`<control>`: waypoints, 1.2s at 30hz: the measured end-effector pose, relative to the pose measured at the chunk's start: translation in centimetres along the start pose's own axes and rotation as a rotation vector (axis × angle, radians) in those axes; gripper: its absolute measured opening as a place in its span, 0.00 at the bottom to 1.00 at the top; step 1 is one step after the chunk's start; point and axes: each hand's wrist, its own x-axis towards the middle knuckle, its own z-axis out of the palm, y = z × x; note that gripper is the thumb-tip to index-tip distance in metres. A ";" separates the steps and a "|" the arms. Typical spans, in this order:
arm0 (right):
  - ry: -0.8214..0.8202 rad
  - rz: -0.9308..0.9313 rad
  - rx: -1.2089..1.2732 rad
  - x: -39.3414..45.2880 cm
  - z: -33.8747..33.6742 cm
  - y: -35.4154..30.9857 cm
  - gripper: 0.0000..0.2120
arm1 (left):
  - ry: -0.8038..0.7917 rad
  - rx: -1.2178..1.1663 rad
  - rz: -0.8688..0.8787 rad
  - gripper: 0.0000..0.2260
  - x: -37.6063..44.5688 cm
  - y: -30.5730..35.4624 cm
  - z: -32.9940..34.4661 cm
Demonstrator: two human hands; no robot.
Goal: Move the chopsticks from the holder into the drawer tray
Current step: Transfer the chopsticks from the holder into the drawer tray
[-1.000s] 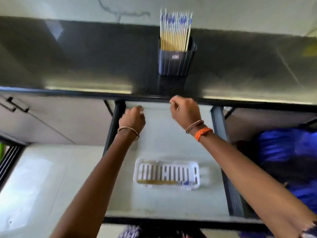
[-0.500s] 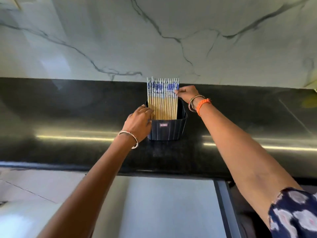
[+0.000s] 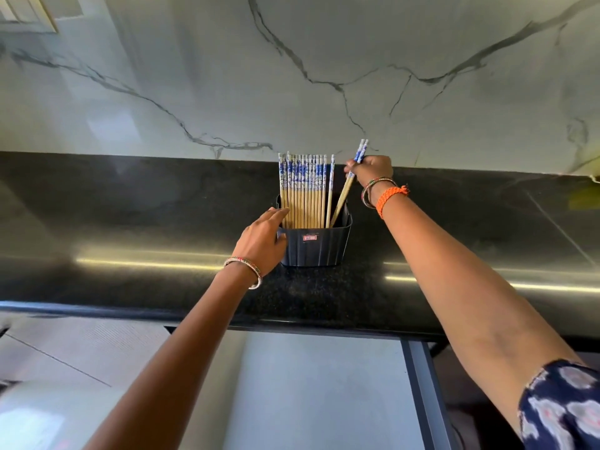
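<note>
step in hand: extraction of a pair of chopsticks (image 3: 349, 183) from the holder (image 3: 316, 245), which stands on the black countertop (image 3: 130, 222) against the marble wall. the right hand (image 3: 370, 172) is closed around the pair near its blue-patterned upper end; the pair is tilted to the right, lower tips apparently inside the holder at its right side. the remaining chopsticks (image 3: 303, 193) stand upright in a row in the holder. the left hand (image 3: 264, 241) rests against the holder's left wall, fingers loosely curled, one fingertip touching the outermost stick; it appears to steady the holder, not to clamp it. both arms are extended forward. next move, by judgement: lift the pair clear of the rim, then carry it down to the drawer (image 3: 308, 401); the tray is not in view.
</note>
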 end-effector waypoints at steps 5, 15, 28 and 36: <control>0.158 -0.082 0.135 -2.8 -4.2 -4.0 0.11 | 0.009 -0.087 0.005 0.22 -3.2 1.1 -2.1; 0.033 0.077 0.741 -19.3 -9.9 -3.3 0.11 | 0.027 -0.335 -0.167 0.17 -13.6 -0.7 -2.0; 0.109 0.930 0.845 -43.8 -2.8 22.3 0.16 | -0.579 0.035 -0.682 0.17 -34.2 -9.5 9.2; 0.143 1.040 0.798 -46.7 -0.1 25.6 0.16 | -0.545 -0.215 -0.837 0.11 -35.4 -11.3 11.6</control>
